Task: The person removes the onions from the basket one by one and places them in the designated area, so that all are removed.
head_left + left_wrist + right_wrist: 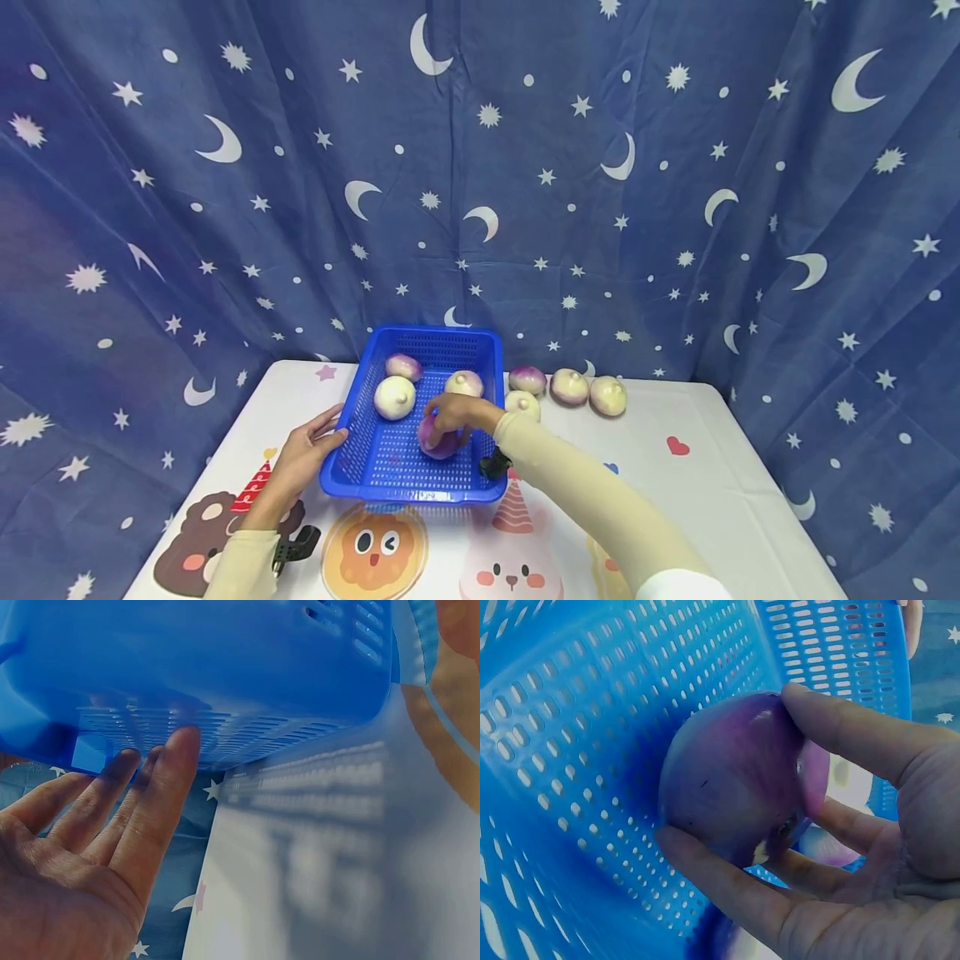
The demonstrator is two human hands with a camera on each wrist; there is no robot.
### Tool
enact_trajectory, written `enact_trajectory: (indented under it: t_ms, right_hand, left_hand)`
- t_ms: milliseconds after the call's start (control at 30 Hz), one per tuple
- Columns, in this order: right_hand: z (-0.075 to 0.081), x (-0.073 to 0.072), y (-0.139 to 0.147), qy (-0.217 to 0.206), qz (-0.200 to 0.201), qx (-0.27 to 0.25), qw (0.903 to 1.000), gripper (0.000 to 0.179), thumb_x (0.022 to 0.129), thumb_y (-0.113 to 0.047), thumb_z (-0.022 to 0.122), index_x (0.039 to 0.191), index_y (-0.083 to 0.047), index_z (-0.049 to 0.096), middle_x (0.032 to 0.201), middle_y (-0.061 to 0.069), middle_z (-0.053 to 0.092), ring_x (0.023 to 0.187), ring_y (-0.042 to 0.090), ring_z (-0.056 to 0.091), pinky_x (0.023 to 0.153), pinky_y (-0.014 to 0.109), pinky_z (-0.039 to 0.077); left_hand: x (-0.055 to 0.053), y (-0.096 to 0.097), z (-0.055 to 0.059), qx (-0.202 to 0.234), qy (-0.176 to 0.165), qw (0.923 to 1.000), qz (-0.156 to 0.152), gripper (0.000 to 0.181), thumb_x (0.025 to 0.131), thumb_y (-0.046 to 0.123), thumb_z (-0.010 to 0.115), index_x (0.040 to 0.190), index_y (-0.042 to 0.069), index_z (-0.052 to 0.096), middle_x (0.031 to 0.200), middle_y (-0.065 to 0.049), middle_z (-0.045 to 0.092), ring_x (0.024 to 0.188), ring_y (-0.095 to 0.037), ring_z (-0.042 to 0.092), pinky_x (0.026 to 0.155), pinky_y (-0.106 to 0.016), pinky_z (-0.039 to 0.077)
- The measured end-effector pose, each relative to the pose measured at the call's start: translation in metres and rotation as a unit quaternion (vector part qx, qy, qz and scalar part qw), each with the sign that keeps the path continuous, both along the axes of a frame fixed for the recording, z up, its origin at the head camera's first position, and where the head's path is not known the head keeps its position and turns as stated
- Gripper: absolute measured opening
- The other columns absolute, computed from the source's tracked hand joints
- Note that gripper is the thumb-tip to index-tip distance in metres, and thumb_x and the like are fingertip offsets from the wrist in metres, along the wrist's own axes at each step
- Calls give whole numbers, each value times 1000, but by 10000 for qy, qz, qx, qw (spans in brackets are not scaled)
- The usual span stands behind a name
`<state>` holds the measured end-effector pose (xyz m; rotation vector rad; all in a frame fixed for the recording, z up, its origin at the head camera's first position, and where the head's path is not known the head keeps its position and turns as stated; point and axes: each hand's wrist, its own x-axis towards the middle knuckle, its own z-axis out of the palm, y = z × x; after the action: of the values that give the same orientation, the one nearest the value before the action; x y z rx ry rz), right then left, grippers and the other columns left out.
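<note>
A blue perforated basket [375, 467] lies in front of me on the table. Inside it my right hand [453, 412] holds a purple turnip [735, 780], thumb and fingers spread around it, low over the basket floor. Three more turnips share the basket: a white one [394, 397], a purple-and-white one [404, 367] and a pale one [464, 382] beyond my right hand. My left hand [302, 450] is at the basket's left side. In the left wrist view its fingers [161, 795] stretch out, with a fingertip against the outer wall.
Right of the basket, several turnips sit on the white patterned tablecloth [720, 483]: a purple one [527, 380], a pale one [522, 405] close to the basket wall, and a pair farther right [569, 387]. A blue moon-and-star curtain [480, 167] hangs behind the table.
</note>
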<state>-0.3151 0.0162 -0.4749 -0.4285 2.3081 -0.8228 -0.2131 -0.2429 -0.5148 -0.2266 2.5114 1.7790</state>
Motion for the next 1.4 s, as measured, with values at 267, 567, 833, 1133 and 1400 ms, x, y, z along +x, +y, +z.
enact_trajectory:
  t_ms: [267, 567, 833, 1133, 1400]
  right_hand:
    - [9, 2, 2, -234, -74, -788, 9966, 68, 74, 0, 81, 136, -6, 54, 128, 19, 56, 88, 30, 68, 75, 55, 59]
    - [35, 19, 1, 60, 216, -1227, 9922, 64, 75, -5, 83, 133, -13, 57, 134, 11, 55, 78, 19, 65, 74, 52, 60]
    - [55, 35, 13, 221, 164, -1627, 9863, 57, 77, -7, 82, 129, -18, 60, 136, 8, 56, 81, 18, 65, 68, 38, 61]
    - [64, 47, 31, 395, -27, -2323, 9718, 59, 79, -8, 81, 134, -16, 59, 137, 9, 55, 112, 27, 62, 74, 37, 62]
    - [68, 53, 51, 515, -221, -2893, 9556, 62, 80, -9, 79, 136, -21, 56, 138, 8, 54, 121, 27, 61, 89, 34, 58]
  left_hand:
    - [-1, 0, -1, -2, 46, 10000, -15, 61, 99, 30, 58, 153, 13, 35, 153, -26, 38, 137, -45, 44, 112, -56, 38]
    - [-1, 0, -2, -11, 64, 10000, -38, 60, 99, 29, 57, 153, 14, 35, 153, -26, 38, 137, -44, 44, 111, -54, 39]
    - [0, -2, -3, 0, 106, 9999, -44, 61, 99, 31, 57, 154, 14, 34, 153, -26, 39, 136, -43, 46, 110, -53, 42]
    - [2, -3, -2, 122, 198, 9997, -56, 61, 99, 28, 57, 153, 11, 35, 152, -25, 41, 133, -42, 50, 106, -46, 48]
    - [-1, 0, 0, 83, 200, 9998, -42, 59, 99, 27, 58, 152, 11, 36, 152, -26, 40, 132, -44, 50, 106, -49, 47]
